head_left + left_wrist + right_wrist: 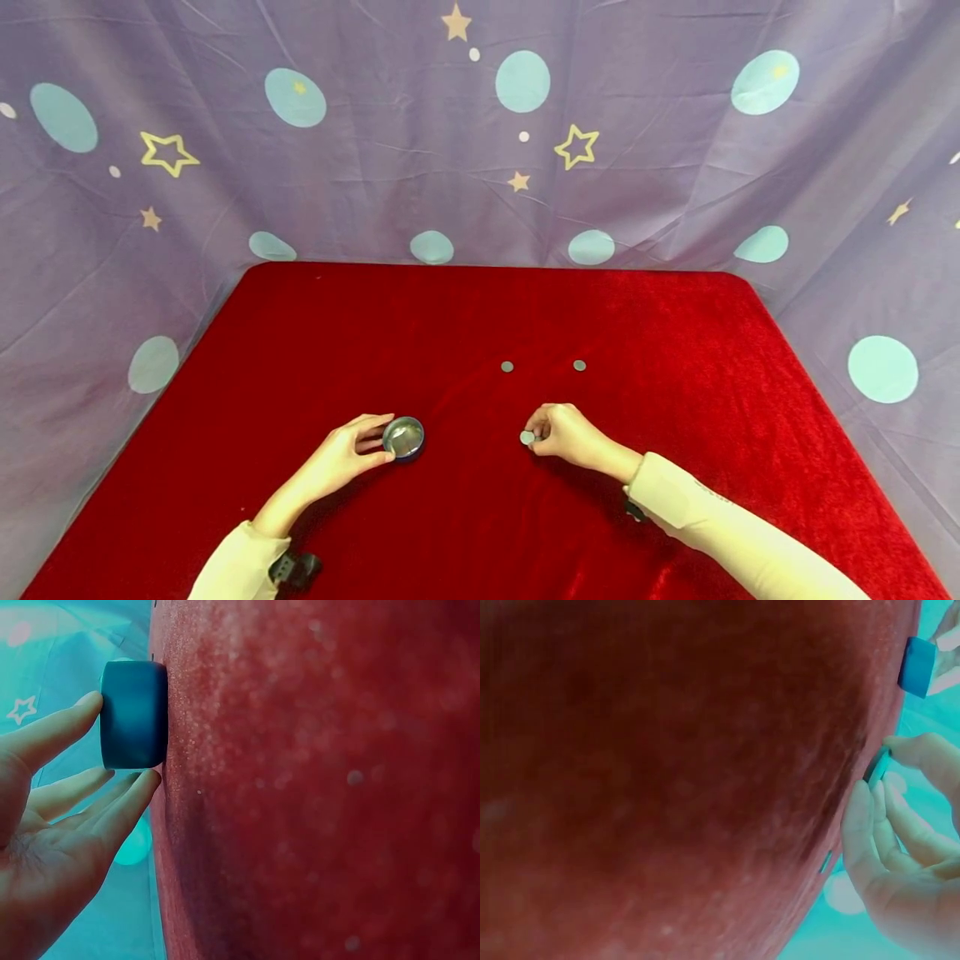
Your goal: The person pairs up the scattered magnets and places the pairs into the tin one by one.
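A short, round, dark blue tin (403, 438) with a shiny, silvery top face stands on the red cloth. My left hand (347, 452) holds it from the left side, thumb on one side of its wall and fingers on the other. In the left wrist view its smooth blue wall (133, 715) shows between thumb and fingertips. To the right, my right hand (572, 435) pinches a coin-like silvery disc (527, 437) low over the cloth. The right wrist view has this disc (877, 766) tilted between thumb and fingers.
Two more silvery discs lie farther back on the red cloth (390, 333), a left one (507, 367) and a right one (580, 365). A purple curtain (375, 183) with stars and blue dots hangs behind the table and along both sides.
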The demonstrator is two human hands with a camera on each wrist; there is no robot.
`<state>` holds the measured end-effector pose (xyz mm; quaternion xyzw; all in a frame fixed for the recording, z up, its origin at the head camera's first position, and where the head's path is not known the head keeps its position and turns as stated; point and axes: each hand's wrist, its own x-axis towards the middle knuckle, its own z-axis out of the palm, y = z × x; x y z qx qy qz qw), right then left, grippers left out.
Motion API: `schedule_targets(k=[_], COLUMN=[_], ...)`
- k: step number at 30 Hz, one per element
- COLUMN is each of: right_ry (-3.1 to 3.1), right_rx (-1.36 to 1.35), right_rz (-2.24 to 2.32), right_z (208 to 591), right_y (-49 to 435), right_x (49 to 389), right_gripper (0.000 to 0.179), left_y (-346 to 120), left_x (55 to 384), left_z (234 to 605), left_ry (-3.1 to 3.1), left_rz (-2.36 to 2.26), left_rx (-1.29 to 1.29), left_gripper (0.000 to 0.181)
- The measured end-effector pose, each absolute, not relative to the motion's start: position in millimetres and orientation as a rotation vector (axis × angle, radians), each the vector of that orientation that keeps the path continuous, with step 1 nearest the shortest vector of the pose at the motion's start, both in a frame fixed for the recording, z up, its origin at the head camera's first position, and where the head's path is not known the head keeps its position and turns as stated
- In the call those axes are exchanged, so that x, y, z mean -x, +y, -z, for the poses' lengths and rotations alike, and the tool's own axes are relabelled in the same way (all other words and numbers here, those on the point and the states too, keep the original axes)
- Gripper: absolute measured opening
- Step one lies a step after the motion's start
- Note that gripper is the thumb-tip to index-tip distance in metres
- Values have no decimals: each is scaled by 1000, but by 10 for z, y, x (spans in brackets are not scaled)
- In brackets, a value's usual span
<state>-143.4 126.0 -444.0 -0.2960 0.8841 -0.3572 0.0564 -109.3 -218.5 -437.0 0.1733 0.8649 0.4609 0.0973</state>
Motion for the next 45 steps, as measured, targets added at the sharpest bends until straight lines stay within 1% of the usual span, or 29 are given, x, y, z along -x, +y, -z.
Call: schedule_targets(k=[7,19,29,45], right_ry=[2666,2589,2543,2492], right_rx=[946,920,931,921], right_rz=[1118,1172,1213,1271], right_z=[4393,4299,4217,4155], right_y=[1160,900,636,323], right_x=[1428,1433,1445,1444], right_gripper=[10,12,12,13], left_y=[-2190,-2185,-2169,-2173], left_x=[1098,1107,1118,1129], left_z=[4392,4417,4411,4417], left_ry=[2539,2543,2539,2533], left_rz=[-1364,-1397,-1406,-1417], left_rx=[-525,-553,-504,-519], left_gripper=[54,50,49,48])
